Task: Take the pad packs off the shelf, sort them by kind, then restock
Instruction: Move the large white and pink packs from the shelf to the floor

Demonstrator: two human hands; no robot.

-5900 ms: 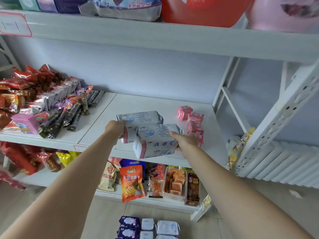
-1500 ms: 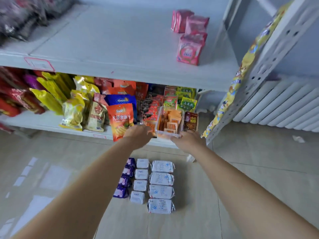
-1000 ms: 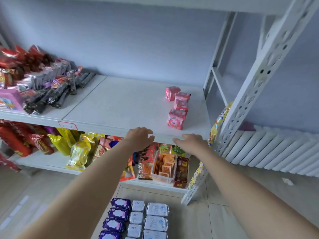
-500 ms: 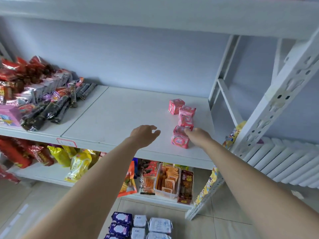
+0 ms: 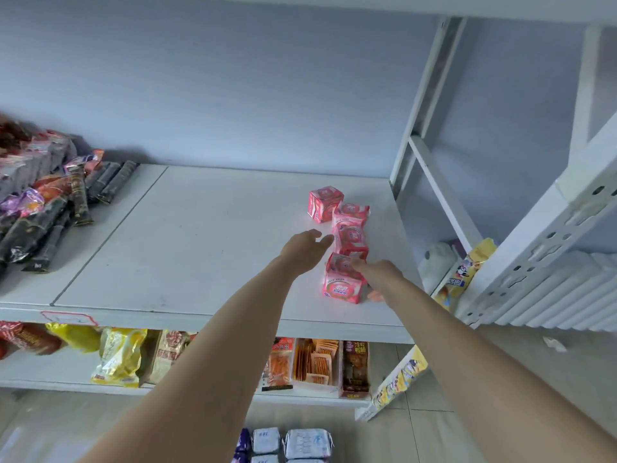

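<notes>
In the head view, the only view I had, four pink pad packs lay in a row on the white shelf [image 5: 200, 248], right of frame centre, the row's long axis running from lower centre-right up and slightly left toward the back wall. The nearest pink pack [image 5: 342, 279] sat close to the shelf's front edge; the second pack [image 5: 350, 238], third pack [image 5: 351, 213] and farthest pack [image 5: 324, 203] followed behind it, touching or nearly so. My right hand [image 5: 380, 274] was on the nearest pack, fingers over its top right and the thumb apparently down its right side; I judged this a forming grasp, but I could not tell whether it had clenched. My left hand [image 5: 305, 248] hung just left of the second pack, fingers released and spread, the tips almost at its left face. I judged that each hand had its own pack, both lying forward and inward of the fingers. Sorted white and purple packs [image 5: 293, 444] lay on the floor at the bottom of the frame.
</notes>
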